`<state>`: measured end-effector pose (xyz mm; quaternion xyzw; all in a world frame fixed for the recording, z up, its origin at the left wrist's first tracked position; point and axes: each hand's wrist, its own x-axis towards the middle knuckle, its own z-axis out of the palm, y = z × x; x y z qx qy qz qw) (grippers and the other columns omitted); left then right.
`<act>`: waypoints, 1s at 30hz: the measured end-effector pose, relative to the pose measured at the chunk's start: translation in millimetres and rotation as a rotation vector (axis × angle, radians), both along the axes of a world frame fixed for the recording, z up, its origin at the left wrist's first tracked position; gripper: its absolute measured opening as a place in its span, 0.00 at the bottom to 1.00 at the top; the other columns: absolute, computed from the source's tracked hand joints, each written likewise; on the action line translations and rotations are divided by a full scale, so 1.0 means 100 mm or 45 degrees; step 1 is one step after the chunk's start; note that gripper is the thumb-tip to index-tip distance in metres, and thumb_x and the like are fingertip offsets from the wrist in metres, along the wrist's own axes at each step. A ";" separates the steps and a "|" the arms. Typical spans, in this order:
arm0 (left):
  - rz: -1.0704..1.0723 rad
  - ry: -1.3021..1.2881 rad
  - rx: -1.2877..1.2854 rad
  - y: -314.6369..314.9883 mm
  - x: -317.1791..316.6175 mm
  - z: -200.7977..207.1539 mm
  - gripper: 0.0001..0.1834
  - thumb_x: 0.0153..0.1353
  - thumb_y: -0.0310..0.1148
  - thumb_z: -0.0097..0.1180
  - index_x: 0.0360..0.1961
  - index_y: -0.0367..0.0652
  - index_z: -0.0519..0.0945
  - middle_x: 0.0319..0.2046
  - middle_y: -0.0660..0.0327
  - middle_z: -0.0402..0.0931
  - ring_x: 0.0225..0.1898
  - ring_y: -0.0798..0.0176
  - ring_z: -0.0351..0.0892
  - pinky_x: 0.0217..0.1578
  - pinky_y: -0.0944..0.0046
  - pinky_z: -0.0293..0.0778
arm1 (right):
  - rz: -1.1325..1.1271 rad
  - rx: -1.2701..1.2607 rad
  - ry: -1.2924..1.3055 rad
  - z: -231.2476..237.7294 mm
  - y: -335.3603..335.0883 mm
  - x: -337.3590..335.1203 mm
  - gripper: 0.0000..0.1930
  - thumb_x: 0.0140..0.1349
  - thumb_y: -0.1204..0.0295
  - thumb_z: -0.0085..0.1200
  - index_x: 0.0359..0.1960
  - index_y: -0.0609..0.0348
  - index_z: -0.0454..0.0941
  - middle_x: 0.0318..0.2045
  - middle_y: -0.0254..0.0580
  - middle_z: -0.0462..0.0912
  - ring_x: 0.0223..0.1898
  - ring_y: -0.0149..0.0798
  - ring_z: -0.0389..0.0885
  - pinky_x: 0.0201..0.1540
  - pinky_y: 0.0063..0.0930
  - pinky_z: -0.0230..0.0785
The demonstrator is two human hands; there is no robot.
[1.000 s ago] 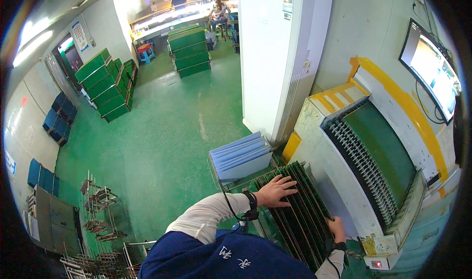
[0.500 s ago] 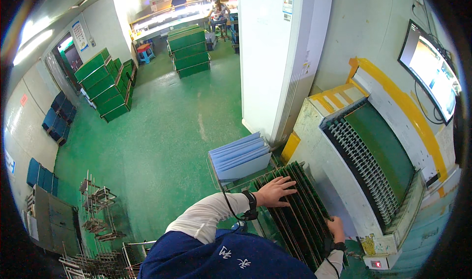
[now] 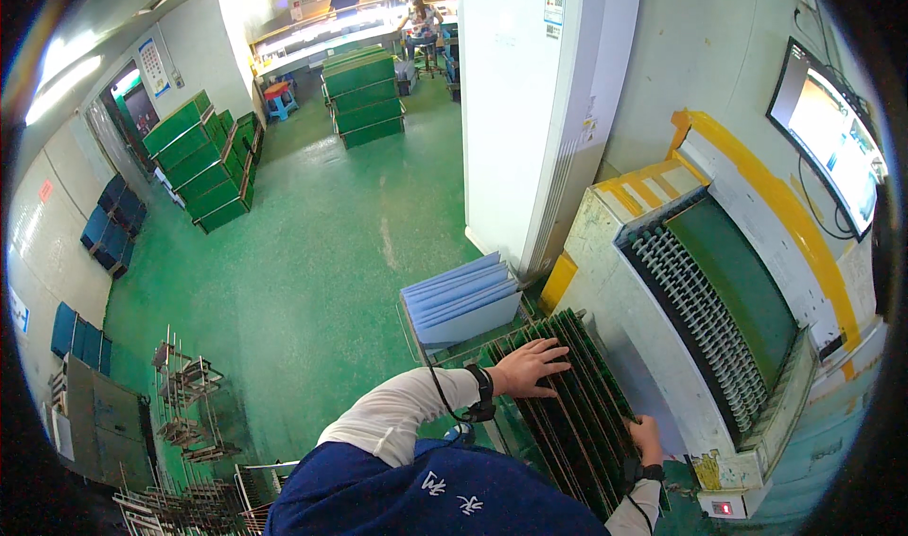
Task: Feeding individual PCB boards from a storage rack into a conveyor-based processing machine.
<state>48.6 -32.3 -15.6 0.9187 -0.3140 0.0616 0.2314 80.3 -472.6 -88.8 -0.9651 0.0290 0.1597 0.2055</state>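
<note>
Dark green flat panels (image 3: pixel 572 423) with copper-coloured edges stand upright, close together, in a rack low on the right, in front of me. Stretched across their top edges near the far end lies my left hand (image 3: pixel 530 368), its fingers extended and slightly spread. My right hand (image 3: pixel 648 439) is at the right side of the stack, with its fingers curled round the edge of a panel. The palm side of the right hand and its thumb are mostly hidden. Dark bands with cords circle both wrists.
Beyond the stack, pale blue sheets (image 3: pixel 463 300) stand in a wire rack. A roller conveyor machine (image 3: pixel 705 323) carrying a green panel is at right, under a monitor (image 3: pixel 828 139). A tall white cabinet (image 3: pixel 515 111) rises ahead. Metal racks (image 3: pixel 189 394) stand left; people sit far off.
</note>
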 end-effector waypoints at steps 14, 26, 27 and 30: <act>0.001 -0.011 0.003 -0.02 0.03 -0.03 0.40 0.64 0.61 0.63 0.71 0.52 0.74 0.77 0.53 0.60 0.78 0.41 0.55 0.76 0.41 0.55 | -0.012 0.113 0.034 0.35 0.15 -0.04 0.33 0.59 0.46 0.69 0.45 0.72 0.86 0.38 0.65 0.88 0.44 0.57 0.88 0.46 0.49 0.75; -0.006 0.014 0.002 -0.02 0.04 0.01 0.39 0.64 0.59 0.63 0.71 0.52 0.74 0.78 0.54 0.59 0.78 0.41 0.54 0.77 0.41 0.54 | -0.018 0.092 0.012 0.22 0.04 0.02 0.33 0.56 0.46 0.71 0.44 0.70 0.88 0.39 0.64 0.89 0.43 0.58 0.88 0.47 0.47 0.76; 0.003 0.020 -0.002 -0.01 0.03 0.02 0.38 0.64 0.60 0.63 0.71 0.52 0.75 0.77 0.54 0.59 0.78 0.42 0.54 0.77 0.41 0.53 | -0.015 0.100 0.002 0.23 0.07 0.03 0.33 0.56 0.45 0.71 0.43 0.70 0.88 0.38 0.64 0.89 0.43 0.58 0.89 0.46 0.47 0.76; 0.012 0.026 -0.007 0.01 0.01 0.00 0.38 0.64 0.60 0.63 0.70 0.51 0.75 0.77 0.54 0.60 0.79 0.42 0.54 0.77 0.42 0.52 | -0.044 0.128 0.009 0.29 0.13 0.02 0.32 0.55 0.46 0.72 0.40 0.70 0.88 0.34 0.64 0.88 0.40 0.56 0.89 0.44 0.47 0.76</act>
